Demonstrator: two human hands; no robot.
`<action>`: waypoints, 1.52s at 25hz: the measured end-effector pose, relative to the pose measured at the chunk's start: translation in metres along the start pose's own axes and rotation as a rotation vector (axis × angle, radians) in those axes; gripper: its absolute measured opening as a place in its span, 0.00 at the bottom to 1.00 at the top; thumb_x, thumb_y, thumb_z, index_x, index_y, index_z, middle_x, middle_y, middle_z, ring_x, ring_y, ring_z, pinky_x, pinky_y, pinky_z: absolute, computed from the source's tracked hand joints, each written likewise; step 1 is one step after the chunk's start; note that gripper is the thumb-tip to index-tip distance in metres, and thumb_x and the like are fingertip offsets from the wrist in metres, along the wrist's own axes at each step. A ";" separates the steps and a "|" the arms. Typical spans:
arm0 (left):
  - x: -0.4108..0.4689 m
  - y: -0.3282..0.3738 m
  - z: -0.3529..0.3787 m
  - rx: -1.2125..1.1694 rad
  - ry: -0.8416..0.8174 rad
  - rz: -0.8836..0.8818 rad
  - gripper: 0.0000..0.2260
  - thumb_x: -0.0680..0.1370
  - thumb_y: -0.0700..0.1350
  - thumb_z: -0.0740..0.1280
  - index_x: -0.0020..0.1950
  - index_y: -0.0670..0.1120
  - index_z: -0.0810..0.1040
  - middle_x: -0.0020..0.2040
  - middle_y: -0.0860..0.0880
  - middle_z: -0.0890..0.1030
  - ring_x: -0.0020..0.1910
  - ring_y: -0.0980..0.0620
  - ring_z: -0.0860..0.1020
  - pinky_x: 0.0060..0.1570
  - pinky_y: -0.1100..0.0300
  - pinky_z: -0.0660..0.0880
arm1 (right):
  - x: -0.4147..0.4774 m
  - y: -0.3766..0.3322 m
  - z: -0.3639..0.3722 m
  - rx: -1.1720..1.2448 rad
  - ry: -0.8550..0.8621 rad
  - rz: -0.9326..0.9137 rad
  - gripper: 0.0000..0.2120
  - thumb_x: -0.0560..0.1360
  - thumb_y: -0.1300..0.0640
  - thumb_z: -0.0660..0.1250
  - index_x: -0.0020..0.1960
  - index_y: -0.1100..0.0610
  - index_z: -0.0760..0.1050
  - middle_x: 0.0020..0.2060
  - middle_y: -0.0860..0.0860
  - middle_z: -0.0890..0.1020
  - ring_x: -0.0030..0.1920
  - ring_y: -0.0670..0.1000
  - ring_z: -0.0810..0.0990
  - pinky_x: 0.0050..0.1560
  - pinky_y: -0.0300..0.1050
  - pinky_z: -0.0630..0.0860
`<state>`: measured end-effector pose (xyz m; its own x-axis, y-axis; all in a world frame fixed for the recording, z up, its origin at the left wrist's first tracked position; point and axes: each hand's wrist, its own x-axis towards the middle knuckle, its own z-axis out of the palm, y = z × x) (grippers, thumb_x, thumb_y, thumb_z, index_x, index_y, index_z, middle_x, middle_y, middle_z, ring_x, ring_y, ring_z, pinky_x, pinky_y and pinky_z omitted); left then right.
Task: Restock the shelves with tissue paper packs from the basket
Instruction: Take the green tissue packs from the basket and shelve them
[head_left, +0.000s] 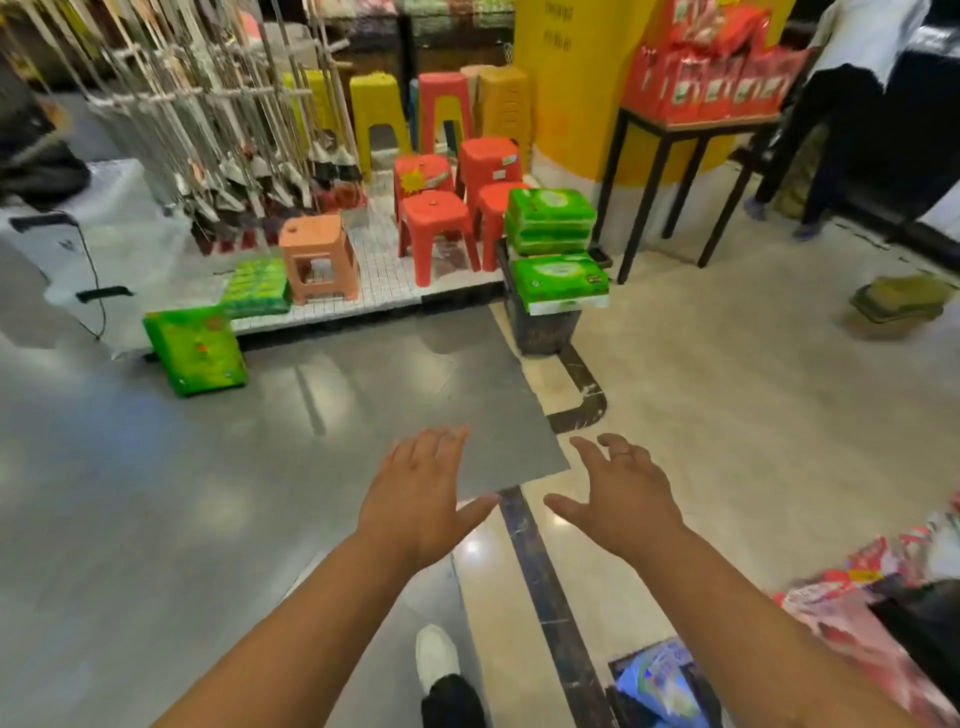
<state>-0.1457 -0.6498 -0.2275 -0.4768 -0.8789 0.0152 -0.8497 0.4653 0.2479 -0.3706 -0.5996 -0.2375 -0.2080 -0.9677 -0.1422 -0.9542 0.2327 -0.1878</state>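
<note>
Our white shoe (437, 656) is nearest, below and between both hands. Both hands are out front and empty. Left hand (415, 499): fingers straight, thumb out. Right hand (623, 499): fingers spread wide, loosely bent, a ring on one.

Ahead of the right hand, well apart, a dark basket (545, 325) stands on the floor. One green tissue pack (561, 283) lies flat across its top. A stack of green packs (549, 221) is just behind; we can't tell what it rests on.

Ahead-left of the left hand, a tilted green pack (196, 349) leans on the edge of the white platform (384, 280). Beyond it, another green pack (257, 287) lies on the platform beside a peach stool (319, 257). Red stools (436, 228) sit between that stool and the basket.

Farthest out are a mop rack (208, 104) on the left and a black table (691, 130) with red packs (711, 78) on the right.
</note>
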 end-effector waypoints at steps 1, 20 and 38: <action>0.040 -0.009 0.001 0.007 0.011 0.005 0.36 0.76 0.67 0.56 0.78 0.53 0.49 0.77 0.49 0.57 0.75 0.48 0.57 0.75 0.52 0.52 | 0.040 0.000 -0.004 -0.004 0.013 0.002 0.37 0.72 0.31 0.60 0.75 0.46 0.55 0.73 0.53 0.61 0.71 0.58 0.61 0.68 0.53 0.63; 0.720 -0.032 0.052 -0.066 -0.012 0.006 0.34 0.77 0.63 0.60 0.78 0.51 0.54 0.75 0.47 0.63 0.73 0.47 0.61 0.72 0.53 0.56 | 0.659 0.185 -0.082 0.065 -0.018 0.126 0.40 0.72 0.32 0.60 0.77 0.47 0.50 0.73 0.53 0.61 0.70 0.57 0.63 0.65 0.51 0.66; 1.151 -0.148 0.256 -0.221 -0.261 -0.328 0.40 0.70 0.71 0.48 0.76 0.51 0.60 0.69 0.42 0.68 0.66 0.41 0.67 0.63 0.49 0.68 | 1.142 0.327 0.025 0.219 -0.232 0.183 0.39 0.70 0.38 0.68 0.76 0.49 0.59 0.71 0.59 0.64 0.66 0.63 0.69 0.59 0.56 0.72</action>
<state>-0.6263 -1.7030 -0.4950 -0.2558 -0.9068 -0.3351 -0.9101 0.1090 0.3997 -0.9146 -1.6264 -0.4855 -0.2924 -0.8665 -0.4047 -0.8320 0.4391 -0.3391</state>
